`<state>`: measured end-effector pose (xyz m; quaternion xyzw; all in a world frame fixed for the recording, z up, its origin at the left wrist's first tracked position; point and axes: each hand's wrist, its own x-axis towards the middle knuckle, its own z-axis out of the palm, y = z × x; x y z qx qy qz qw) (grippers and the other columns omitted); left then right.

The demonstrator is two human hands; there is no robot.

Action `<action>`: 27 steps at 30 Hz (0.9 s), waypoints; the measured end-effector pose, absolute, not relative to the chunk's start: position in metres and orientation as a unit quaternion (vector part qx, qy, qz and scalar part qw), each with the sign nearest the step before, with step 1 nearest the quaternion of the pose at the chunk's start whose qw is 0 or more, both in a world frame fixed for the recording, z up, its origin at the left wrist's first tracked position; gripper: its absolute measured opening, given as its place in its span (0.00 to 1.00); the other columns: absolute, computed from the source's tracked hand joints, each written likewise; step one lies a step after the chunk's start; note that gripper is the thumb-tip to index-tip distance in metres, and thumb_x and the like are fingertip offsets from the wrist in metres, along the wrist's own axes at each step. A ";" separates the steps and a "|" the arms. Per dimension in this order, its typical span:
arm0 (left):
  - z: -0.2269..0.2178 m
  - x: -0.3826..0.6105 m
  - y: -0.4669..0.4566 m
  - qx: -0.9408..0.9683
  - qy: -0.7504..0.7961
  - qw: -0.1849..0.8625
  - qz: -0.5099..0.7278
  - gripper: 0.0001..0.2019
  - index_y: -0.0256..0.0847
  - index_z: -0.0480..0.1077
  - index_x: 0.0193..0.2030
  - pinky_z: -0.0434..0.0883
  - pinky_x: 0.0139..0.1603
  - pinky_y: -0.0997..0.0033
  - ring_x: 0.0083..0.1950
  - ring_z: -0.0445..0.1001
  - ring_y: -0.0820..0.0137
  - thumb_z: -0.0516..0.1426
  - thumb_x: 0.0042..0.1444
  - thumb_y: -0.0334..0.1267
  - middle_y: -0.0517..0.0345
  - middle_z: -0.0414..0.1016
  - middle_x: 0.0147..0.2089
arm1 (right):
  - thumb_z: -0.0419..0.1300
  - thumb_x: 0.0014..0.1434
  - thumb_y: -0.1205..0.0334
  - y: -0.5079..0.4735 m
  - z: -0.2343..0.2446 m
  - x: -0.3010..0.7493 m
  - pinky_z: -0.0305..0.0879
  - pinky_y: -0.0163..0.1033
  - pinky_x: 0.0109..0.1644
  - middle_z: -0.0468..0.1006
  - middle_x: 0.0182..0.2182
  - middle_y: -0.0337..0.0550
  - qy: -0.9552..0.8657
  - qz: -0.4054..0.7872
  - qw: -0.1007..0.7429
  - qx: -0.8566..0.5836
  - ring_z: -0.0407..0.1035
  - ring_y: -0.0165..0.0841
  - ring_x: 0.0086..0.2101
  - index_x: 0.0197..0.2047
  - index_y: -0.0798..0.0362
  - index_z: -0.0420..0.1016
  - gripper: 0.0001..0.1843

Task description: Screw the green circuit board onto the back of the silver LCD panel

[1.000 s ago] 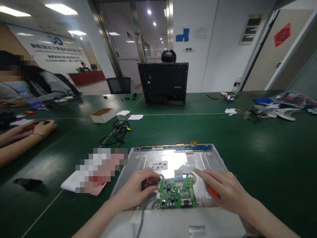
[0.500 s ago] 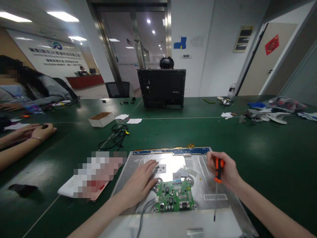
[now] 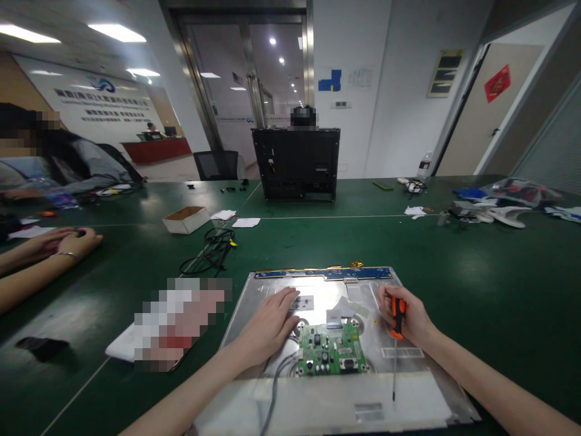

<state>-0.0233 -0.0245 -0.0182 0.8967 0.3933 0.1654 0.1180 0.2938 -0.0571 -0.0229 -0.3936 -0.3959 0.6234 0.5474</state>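
A silver metal monitor back panel lies flat on the green table in front of me. A small green circuit board sits at its middle, with grey cables running toward me. My left hand rests flat on the panel just left of the board, fingers stretched out. My right hand is closed round the orange-and-black handle of a screwdriver, whose thin shaft points down toward me over the panel's right part. A blue strip board runs along the panel's far edge.
A black monitor back stands upright across the table with a person behind it. Another person's arms lie at left. A small cardboard box, black cables, papers and plastic parts at right lie about.
My right hand lifted off the ribbon area beside the board and now grips the screwdriver upright at the panel's right. My left hand moved from the board's corner to lie flat.
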 end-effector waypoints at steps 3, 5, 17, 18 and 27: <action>-0.014 -0.018 -0.020 0.892 0.396 0.137 0.171 0.19 0.36 0.58 0.61 0.61 0.62 0.51 0.62 0.63 0.55 0.49 0.64 0.38 0.41 0.65 0.61 | 0.55 0.51 0.50 -0.056 -0.024 0.298 0.40 0.32 0.15 0.56 0.08 0.33 -0.392 0.621 0.551 -0.397 0.47 0.24 0.11 0.19 0.54 0.66 0.18; -0.010 -0.014 -0.017 0.884 0.406 0.149 0.177 0.18 0.36 0.60 0.58 0.64 0.59 0.52 0.59 0.66 0.56 0.51 0.62 0.37 0.42 0.68 0.57 | 0.56 0.51 0.49 -0.054 -0.025 0.298 0.40 0.32 0.16 0.57 0.08 0.34 -0.389 0.618 0.555 -0.399 0.48 0.24 0.11 0.18 0.54 0.67 0.18; 0.012 0.001 0.011 0.884 0.425 0.162 0.109 0.03 0.40 0.65 0.33 0.63 0.36 0.68 0.36 0.69 0.63 0.54 0.50 0.34 0.55 0.71 0.35 | 0.58 0.48 0.52 -0.041 -0.011 0.296 0.36 0.30 0.14 0.53 0.08 0.29 -0.354 0.671 0.516 -0.396 0.39 0.20 0.11 0.19 0.54 0.68 0.15; 0.012 0.001 0.011 0.886 0.419 0.167 0.112 0.03 0.40 0.65 0.33 0.63 0.36 0.68 0.36 0.68 0.64 0.54 0.50 0.35 0.55 0.71 0.35 | 0.59 0.47 0.52 -0.037 -0.006 0.293 0.36 0.30 0.14 0.53 0.09 0.29 -0.351 0.680 0.509 -0.394 0.38 0.20 0.11 0.19 0.54 0.68 0.15; 0.007 -0.007 0.007 0.890 0.377 0.204 0.155 0.04 0.39 0.68 0.32 0.62 0.37 0.69 0.35 0.67 0.66 0.55 0.56 0.35 0.56 0.70 0.33 | 0.63 0.46 0.47 0.003 0.009 0.242 0.37 0.27 0.13 0.57 0.11 0.29 -0.337 0.707 0.500 -0.370 0.41 0.19 0.13 0.22 0.55 0.69 0.19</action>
